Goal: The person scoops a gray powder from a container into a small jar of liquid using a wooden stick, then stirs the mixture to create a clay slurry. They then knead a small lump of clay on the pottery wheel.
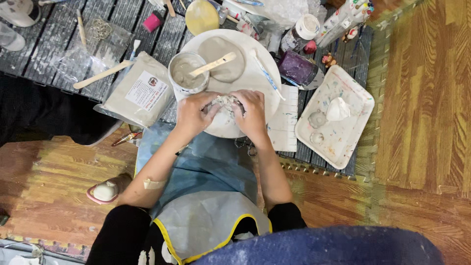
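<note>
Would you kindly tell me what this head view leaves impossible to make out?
- Clay lump: its shape is mostly hidden by the left hand and right hand.
- Scissors: largely hidden under the right forearm.
- White container: cut off by the top edge.
- Figurines: too small to identify.

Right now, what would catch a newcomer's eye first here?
Both hands, left hand and right hand, squeeze a grey clay lump over the round white board at centre. Behind them stands a cup of grey slip with a wooden stick; a paint-stained white tray lies right.
</note>
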